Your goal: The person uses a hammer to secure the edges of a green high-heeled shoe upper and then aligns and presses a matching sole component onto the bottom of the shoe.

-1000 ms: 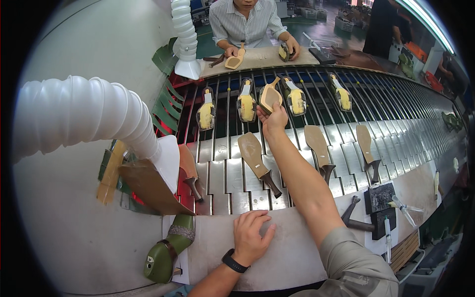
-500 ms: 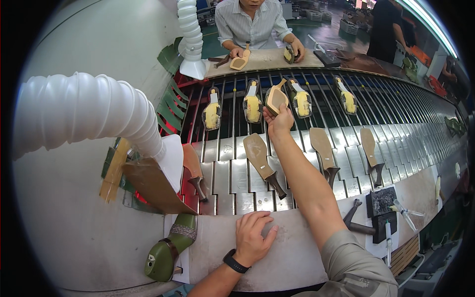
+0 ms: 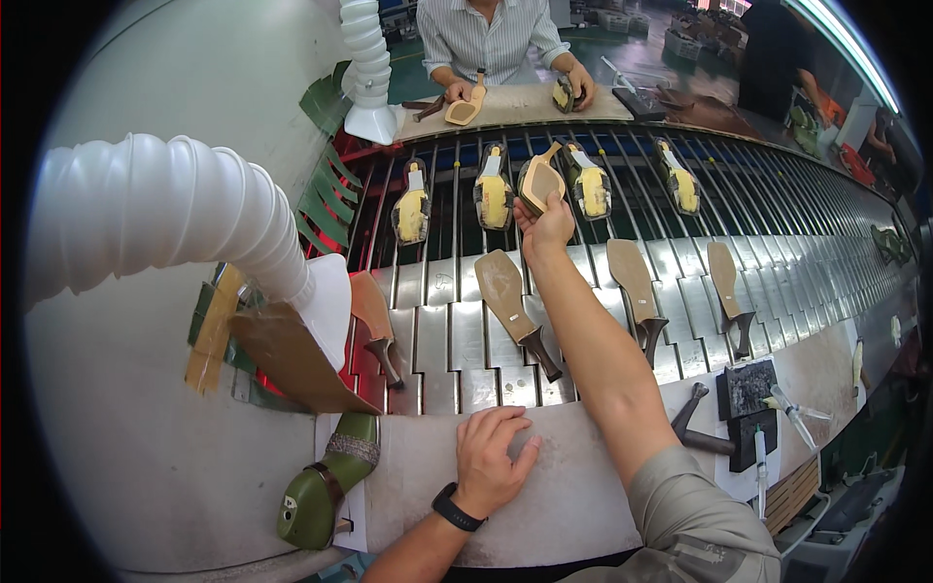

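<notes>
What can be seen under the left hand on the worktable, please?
The left hand appears to rest on the pale worktable; a grey oval patch shows at its right edge. Whatever lies directly beneath the hand is covered.

Bench (image 3: pixel 413 476) gap betw. green last (image 3: pixel 342 468) & L hand (image 3: pixel 494 457), brn panel (image 3: pixel 296 360) obstacle behind last

On the counter (image 3: pixel 583 505), a shoe shape (image 3: pixel 309 507) lay left of the left hand (image 3: pixel 491 457) and a hammer (image 3: pixel 708 442) lay right of it. Behind, heeled soles (image 3: pixel 503 290) lay on the metal belt (image 3: pixel 432 325). Farther back, the right hand (image 3: pixel 547 222) had a shoe (image 3: pixel 541 185) between other shoes (image 3: pixel 494 199).
</notes>
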Available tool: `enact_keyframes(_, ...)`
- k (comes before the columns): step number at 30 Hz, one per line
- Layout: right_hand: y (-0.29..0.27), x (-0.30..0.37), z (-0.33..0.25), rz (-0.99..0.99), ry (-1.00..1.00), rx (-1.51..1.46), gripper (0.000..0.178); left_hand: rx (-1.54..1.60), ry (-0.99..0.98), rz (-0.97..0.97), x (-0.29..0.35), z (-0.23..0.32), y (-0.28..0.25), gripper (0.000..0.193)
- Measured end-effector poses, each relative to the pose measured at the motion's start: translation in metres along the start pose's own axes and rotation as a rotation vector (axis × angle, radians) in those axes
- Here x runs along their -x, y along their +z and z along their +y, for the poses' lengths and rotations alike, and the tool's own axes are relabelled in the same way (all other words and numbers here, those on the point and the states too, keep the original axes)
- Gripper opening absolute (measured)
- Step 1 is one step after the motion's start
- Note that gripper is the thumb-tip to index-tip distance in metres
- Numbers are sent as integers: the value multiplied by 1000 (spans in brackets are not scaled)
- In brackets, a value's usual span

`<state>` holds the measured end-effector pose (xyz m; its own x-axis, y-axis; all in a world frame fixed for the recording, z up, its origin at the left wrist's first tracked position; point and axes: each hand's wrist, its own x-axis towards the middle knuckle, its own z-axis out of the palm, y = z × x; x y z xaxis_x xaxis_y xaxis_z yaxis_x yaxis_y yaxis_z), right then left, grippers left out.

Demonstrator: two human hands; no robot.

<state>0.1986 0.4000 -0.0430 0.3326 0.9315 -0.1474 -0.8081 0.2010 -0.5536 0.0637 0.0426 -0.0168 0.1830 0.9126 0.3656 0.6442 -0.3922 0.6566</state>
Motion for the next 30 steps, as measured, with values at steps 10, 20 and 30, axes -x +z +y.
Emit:
enact_keyframes(10, 0, 2, 4, 12, -17, 9, 36, -8, 10, -1, 1, -3, -3, 21)
enact_keyframes(20, 0, 3, 7, 17, -20, 28, 33, -6, 7, -1, 1, -6, -5, 22)
enact_keyframes(30, 0, 1, 9, 54, -14, 29, 34, -5, -3, -12, 0, -7, -9, 22)
